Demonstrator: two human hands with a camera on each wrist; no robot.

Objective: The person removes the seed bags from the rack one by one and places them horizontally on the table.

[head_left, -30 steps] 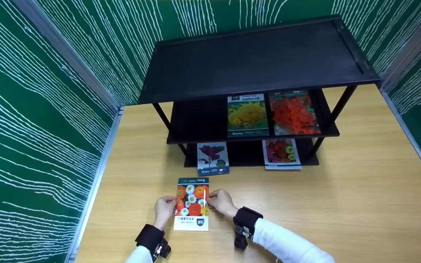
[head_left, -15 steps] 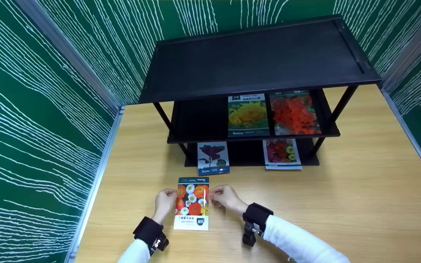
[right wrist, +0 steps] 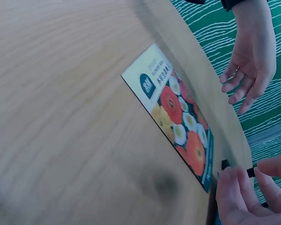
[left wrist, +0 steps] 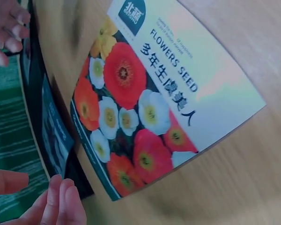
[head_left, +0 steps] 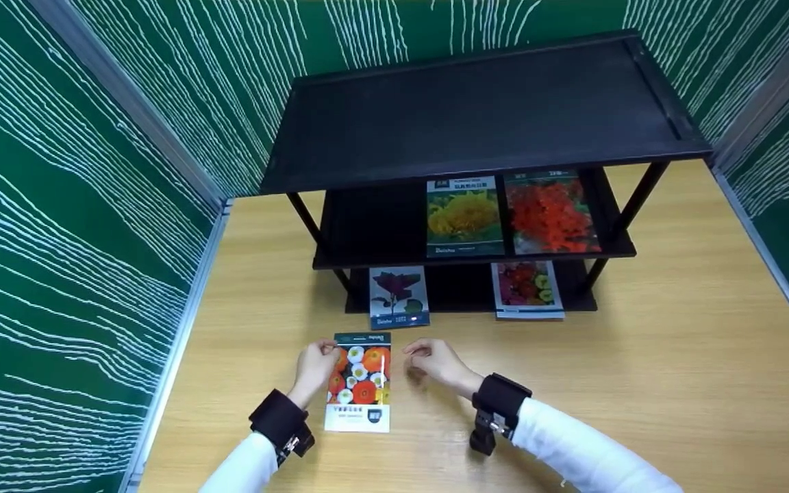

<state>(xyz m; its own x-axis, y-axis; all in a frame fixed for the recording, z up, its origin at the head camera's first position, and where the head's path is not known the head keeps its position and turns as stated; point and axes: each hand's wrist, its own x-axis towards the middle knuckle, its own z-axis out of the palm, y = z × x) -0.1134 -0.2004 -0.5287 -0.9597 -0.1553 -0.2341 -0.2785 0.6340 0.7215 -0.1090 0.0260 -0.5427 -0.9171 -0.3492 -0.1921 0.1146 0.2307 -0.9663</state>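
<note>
A flower seed packet with orange, red and white blooms lies flat on the table, its white title end toward the person. My left hand hovers by the packet's upper left corner. In the left wrist view, its thumb and fingers are apart with nothing between them. Off the packet's right side is my right hand, loosely bent and holding nothing. The right wrist view shows a gap between its thumb and fingers. That view also has the whole packet on the wood, apart from both hands.
A black tiered shelf stands behind the packet. Its middle tier bears a yellow-flower packet and a red-flower packet. On the bottom tier, a dark-plant packet and a mixed-flower packet overhang the front edge.
Both hands have let go of the packet's side edges. The right hand has drawn away to the right, and the left has shifted slightly toward the shelf. The packet stays in place.
</note>
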